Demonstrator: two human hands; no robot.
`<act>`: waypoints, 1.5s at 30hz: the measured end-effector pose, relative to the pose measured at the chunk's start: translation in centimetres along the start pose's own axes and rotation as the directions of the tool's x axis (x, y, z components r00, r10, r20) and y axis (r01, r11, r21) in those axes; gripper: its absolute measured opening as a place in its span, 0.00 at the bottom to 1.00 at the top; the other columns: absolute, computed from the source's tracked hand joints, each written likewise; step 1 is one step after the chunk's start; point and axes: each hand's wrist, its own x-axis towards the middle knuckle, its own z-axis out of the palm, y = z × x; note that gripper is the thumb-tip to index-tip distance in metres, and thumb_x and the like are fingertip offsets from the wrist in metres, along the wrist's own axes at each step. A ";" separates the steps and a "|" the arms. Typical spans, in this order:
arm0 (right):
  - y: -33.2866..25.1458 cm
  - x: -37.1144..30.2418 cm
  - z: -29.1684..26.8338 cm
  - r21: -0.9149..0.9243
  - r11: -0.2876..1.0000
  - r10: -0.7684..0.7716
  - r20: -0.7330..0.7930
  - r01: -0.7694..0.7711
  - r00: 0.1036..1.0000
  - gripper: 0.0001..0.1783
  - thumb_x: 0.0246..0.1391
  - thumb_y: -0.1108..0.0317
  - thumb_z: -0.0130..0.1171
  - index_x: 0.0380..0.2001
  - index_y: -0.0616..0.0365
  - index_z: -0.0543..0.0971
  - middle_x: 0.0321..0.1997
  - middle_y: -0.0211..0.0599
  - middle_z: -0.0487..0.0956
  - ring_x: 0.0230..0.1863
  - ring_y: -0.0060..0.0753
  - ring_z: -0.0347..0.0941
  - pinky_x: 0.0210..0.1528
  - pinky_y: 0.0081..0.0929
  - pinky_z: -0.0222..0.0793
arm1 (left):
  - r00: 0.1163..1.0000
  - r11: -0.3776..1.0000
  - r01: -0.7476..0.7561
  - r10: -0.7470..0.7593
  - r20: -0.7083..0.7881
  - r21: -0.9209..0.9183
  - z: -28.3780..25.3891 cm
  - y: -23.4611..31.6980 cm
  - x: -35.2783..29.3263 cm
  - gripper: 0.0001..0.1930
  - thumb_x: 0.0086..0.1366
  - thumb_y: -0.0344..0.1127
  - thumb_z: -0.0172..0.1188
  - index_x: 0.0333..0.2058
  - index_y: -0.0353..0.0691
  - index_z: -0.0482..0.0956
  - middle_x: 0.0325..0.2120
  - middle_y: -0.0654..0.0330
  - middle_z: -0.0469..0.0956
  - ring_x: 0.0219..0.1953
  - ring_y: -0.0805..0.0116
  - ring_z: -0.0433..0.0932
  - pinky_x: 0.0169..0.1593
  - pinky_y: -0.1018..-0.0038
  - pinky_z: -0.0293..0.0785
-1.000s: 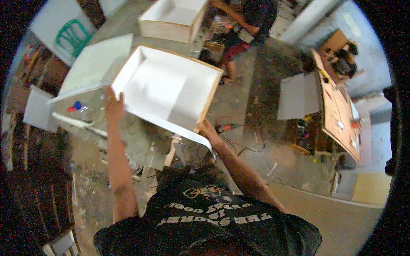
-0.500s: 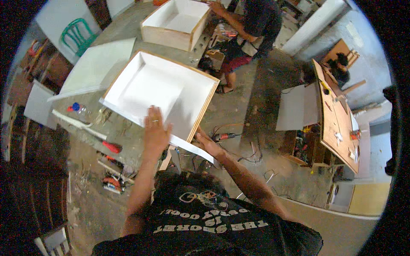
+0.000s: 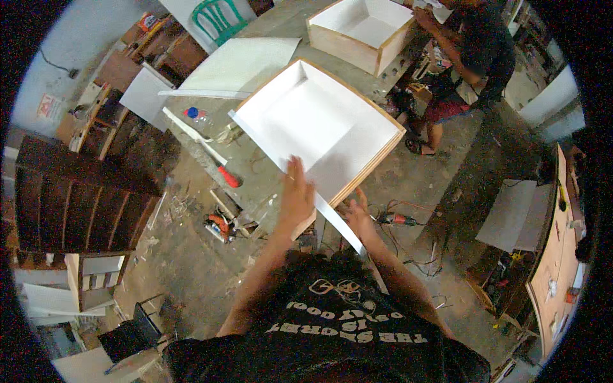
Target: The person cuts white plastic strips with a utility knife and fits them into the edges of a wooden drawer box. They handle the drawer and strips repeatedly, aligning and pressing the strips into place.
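Note:
A shallow wooden box (image 3: 319,121), white inside with bare ply edges, lies tilted before me. Along its near edge runs a narrow white strip (image 3: 341,226), whose loose end sticks out past the near right corner. My left hand (image 3: 297,198) rests on that near edge, fingers stretched out and pressing flat over the strip. Beside the corner, under the box's right side, is my right hand (image 3: 359,214), its fingers apart and partly hidden by the box; it seems to hold nothing.
Another person (image 3: 476,57) works at a second box (image 3: 364,32) at the far right. A white panel (image 3: 239,64), a bottle (image 3: 198,116) and a red-handled tool (image 3: 228,177) lie to the left. A power tool (image 3: 399,219) with cords is on the floor.
My view has swung left, so everything sits further right in the picture. My left hand stays on the strip, and my right hand has slipped slightly down from the box's side.

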 end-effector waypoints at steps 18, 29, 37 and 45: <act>-0.8 -0.6 -1.0 -0.129 0.992 0.008 -0.039 -0.013 0.999 0.43 0.67 0.49 0.52 0.75 0.56 0.48 0.76 0.45 0.54 0.75 0.42 0.52 0.72 0.39 0.55 | 0.781 0.752 0.139 -0.483 -0.395 -0.644 -3.4 -21.7 15.1 0.38 0.73 0.38 0.52 0.70 0.25 0.43 0.69 0.41 0.56 0.70 0.52 0.57 0.71 0.67 0.51; -3.1 -1.0 1.9 -0.662 0.750 -0.003 -0.026 -0.014 1.000 0.36 0.66 0.62 0.56 0.71 0.59 0.54 0.69 0.42 0.64 0.66 0.36 0.63 0.66 0.37 0.60 | 0.757 0.485 0.203 -0.629 -0.178 -0.850 -2.2 -14.7 9.9 0.40 0.72 0.33 0.55 0.72 0.30 0.39 0.72 0.48 0.53 0.70 0.60 0.58 0.71 0.71 0.52; -2.3 -1.0 1.5 -0.673 0.738 0.005 -0.079 -0.057 0.997 0.30 0.68 0.62 0.54 0.68 0.60 0.58 0.68 0.40 0.65 0.66 0.37 0.62 0.68 0.38 0.58 | 0.759 0.406 0.185 -0.637 -0.131 -0.895 -0.6 -10.3 6.8 0.39 0.71 0.29 0.53 0.72 0.30 0.38 0.73 0.48 0.49 0.72 0.61 0.53 0.72 0.71 0.49; -0.4 -0.5 1.2 -0.395 0.914 0.012 -0.208 -0.096 0.978 0.30 0.68 0.68 0.51 0.69 0.59 0.55 0.68 0.42 0.66 0.65 0.35 0.65 0.67 0.34 0.63 | 0.806 0.384 0.195 -0.587 -0.075 -0.903 0.3 -6.5 3.6 0.41 0.71 0.29 0.52 0.72 0.29 0.33 0.73 0.48 0.49 0.71 0.60 0.55 0.71 0.69 0.51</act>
